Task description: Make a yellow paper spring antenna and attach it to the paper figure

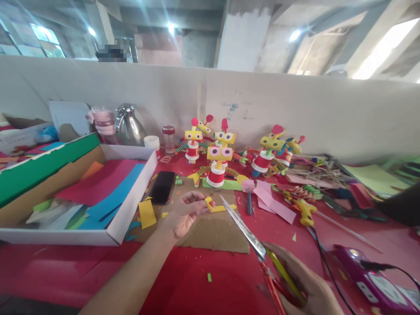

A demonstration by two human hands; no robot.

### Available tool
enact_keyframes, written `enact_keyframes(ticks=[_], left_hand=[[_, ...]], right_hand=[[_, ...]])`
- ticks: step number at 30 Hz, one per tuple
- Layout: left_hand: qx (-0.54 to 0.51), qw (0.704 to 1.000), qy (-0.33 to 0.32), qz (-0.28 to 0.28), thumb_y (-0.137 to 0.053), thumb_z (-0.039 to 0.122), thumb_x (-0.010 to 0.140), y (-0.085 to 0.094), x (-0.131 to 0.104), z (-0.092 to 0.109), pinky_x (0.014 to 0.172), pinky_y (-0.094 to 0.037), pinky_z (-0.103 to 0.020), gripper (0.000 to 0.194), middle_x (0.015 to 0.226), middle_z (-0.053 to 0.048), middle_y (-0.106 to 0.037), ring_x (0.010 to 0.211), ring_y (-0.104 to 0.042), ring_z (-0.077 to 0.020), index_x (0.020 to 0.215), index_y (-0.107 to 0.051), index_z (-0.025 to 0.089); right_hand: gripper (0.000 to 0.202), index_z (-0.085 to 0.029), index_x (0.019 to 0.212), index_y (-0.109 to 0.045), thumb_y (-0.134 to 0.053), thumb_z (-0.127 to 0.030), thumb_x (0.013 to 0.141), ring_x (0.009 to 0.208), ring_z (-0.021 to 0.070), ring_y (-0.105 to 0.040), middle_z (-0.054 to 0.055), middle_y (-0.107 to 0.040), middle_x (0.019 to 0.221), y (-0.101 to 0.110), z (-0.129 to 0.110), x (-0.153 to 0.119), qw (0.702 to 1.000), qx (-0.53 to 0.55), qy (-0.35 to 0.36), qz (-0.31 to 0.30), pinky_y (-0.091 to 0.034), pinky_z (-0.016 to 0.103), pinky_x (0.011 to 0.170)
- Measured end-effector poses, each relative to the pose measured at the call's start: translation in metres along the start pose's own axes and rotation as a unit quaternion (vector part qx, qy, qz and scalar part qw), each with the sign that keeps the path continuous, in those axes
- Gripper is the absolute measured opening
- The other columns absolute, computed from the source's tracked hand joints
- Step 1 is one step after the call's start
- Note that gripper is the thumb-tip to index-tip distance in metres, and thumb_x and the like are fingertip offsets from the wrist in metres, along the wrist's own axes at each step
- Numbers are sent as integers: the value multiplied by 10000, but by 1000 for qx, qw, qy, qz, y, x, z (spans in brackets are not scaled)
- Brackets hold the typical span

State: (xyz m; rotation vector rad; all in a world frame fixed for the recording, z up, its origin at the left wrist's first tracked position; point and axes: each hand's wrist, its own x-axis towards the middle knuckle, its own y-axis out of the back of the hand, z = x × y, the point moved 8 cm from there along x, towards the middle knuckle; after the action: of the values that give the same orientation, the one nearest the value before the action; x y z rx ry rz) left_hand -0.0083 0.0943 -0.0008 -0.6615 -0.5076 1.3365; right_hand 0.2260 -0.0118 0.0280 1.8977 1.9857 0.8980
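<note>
My left hand (189, 212) pinches a small folded piece of yellow paper (209, 202) above the brown cardboard (216, 234). In my right hand (302, 280) is a pair of scissors (246, 232) with red and yellow handles, blades pointing up and left toward the yellow piece but apart from it. A yellow paper strip (225, 208) lies on the cardboard just behind my left fingertips. Beyond it stands a paper robot figure (216, 175) with a red and white body, yellow head and pink eyes.
At left is a white box (131, 192) of coloured paper, with a black phone (162, 187) beside it. Several more robot figures (267, 153) stand behind. To the right lie pink paper strips (274, 203), a yellow glue gun (306, 212) with a cord, and a purple device (370, 280).
</note>
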Motion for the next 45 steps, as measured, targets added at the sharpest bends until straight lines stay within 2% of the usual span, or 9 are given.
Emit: enact_keyframes(ticks=[4, 7, 14, 22, 27, 34, 39, 41, 45], left_hand=[[12, 1000, -8, -2, -786, 80, 587, -1, 1, 0, 637, -546, -218, 195, 764, -19, -697, 719, -671, -132, 727, -655, 115], [20, 1000, -6, 1, -797, 94, 575, -2, 0, 0, 608, -531, -198, 202, 758, -23, -692, 723, -661, -129, 720, -657, 114], [25, 1000, -7, 17, -818, 121, 543, -3, -1, 2, 654, -545, -246, 235, 755, -22, -692, 741, -674, -159, 710, -652, 119], [25, 1000, -6, 12, -809, 117, 562, -3, -1, 2, 680, -543, -266, 221, 767, -21, -690, 767, -683, -176, 713, -648, 122], [19, 1000, -2, 5, -807, 115, 567, -2, -1, 1, 697, -544, -273, 226, 777, -17, -691, 793, -691, -191, 724, -646, 126], [19, 1000, 7, -5, -804, 103, 562, -5, -2, -2, 708, -545, -263, 227, 781, -10, -688, 794, -688, -181, 725, -648, 126], [2, 1000, 9, -9, -755, 115, 639, -7, -3, -2, 748, -540, -263, 234, 805, -27, -696, 787, -680, -154, 861, -682, 122], [-22, 1000, 15, -3, -724, 114, 675, -7, -2, -2, 812, -531, -274, 242, 801, -42, -705, 791, -676, -141, 914, -688, 103], [-66, 998, 5, 10, -683, 93, 702, -6, -2, -1, 908, -502, -295, 177, 754, -47, -709, 788, -671, -126, 878, -700, 87]], right_hand=[[459, -184, 1141, -634, -692, -311, 703, 1023, 252, -660, 103, -683, 1140, -14, -10, 7, 1000, -13, 19, -12, -546, 249, 849], [456, -191, 1163, -615, -672, -299, 724, 1033, 244, -655, 102, -673, 1154, -19, -10, 7, 998, -43, 33, -24, -535, 257, 867], [455, -211, 1180, -593, -649, -306, 738, 1043, 243, -650, 97, -660, 1174, -17, -6, 4, 995, -83, 42, -24, -540, 259, 861], [440, -212, 1192, -596, -572, -215, 753, 1062, 213, -642, 73, -662, 1176, -17, -9, 4, 990, -119, 77, -20, -530, 239, 874], [471, -236, 1201, -602, -554, -169, 737, 1014, 187, -666, 42, -675, 1155, -13, -7, 5, 983, -147, 109, -2, -541, 195, 827], [472, -300, 1222, -591, -567, -197, 762, 968, 181, -686, 7, -682, 1150, -12, 3, 4, 979, -171, 108, -14, -553, 169, 767], [409, -195, 1193, -595, -576, -292, 796, 978, 221, -681, 86, -691, 1123, -2, 19, 2, 989, -134, 45, 42, -540, 258, 854], [407, -182, 1196, -581, -574, -317, 812, 991, 225, -676, 100, -684, 1137, -1, 23, -1, 996, -83, 8, 29, -534, 262, 866], [445, -186, 1254, -546, -560, -317, 830, 1087, 252, -625, 122, -643, 1209, -6, 15, -11, 999, 36, -32, 1, -531, 266, 869]])
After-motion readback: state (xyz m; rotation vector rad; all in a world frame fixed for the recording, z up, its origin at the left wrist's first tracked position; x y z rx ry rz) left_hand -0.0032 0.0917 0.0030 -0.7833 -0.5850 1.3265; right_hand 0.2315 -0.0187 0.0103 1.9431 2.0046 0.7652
